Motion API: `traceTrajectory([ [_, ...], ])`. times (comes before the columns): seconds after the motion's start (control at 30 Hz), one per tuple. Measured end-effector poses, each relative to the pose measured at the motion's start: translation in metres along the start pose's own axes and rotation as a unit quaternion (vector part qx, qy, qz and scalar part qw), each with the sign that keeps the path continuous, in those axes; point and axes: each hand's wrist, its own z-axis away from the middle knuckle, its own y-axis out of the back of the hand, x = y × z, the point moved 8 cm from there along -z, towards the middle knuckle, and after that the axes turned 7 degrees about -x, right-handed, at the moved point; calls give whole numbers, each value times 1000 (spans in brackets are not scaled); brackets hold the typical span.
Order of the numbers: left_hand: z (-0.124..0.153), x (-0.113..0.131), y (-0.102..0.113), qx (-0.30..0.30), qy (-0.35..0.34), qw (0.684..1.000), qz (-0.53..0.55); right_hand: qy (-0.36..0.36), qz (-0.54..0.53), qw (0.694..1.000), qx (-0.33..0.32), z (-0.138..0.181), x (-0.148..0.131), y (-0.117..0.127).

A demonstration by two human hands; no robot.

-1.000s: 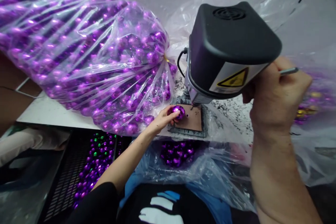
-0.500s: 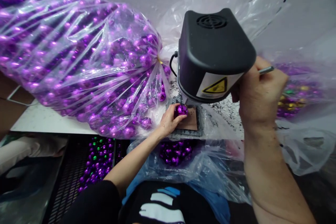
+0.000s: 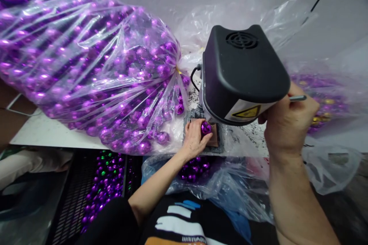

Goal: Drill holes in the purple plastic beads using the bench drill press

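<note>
Left hand (image 3: 194, 138) — thumb and fingers closed about a shiny purple ball (image 3: 206, 127) over a brown board (image 3: 213, 140), below a black machine (image 3: 247, 69); right hand (image 3: 291, 122) — fingers wrapped around a metal handle (image 3: 298, 98).

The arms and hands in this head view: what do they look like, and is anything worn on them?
They are a person's own, with no gloves. The left hand has bare fingers, and a plain black sleeve covers the upper part of that arm. The right hand is also ungloved, with no watch visible at the wrist and no sleeve in view.
</note>
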Motion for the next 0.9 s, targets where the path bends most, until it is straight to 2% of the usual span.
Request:
traceTrajectory([
  [0.13,2,-4,0,46,22,999,5,-8,-5,1000,-3,3,2,0],
  [0.3,2,-3,-2,47,21,998,-28,-17,-2,1000,-13,8,0,1],
  [0.43,3,-3,-1,42,21,998,-37,2,6,1000,-17,14,-2,2],
  [0.63,3,-4,-4,16,25,999,-37,93,60,994,15,44,0,6],
  [0.77,3,-5,-6,6,29,999,-36,155,83,984,38,73,15,4],
  [0.9,3,-6,-7,-2,33,999,-36,187,97,977,41,89,29,-2],
])
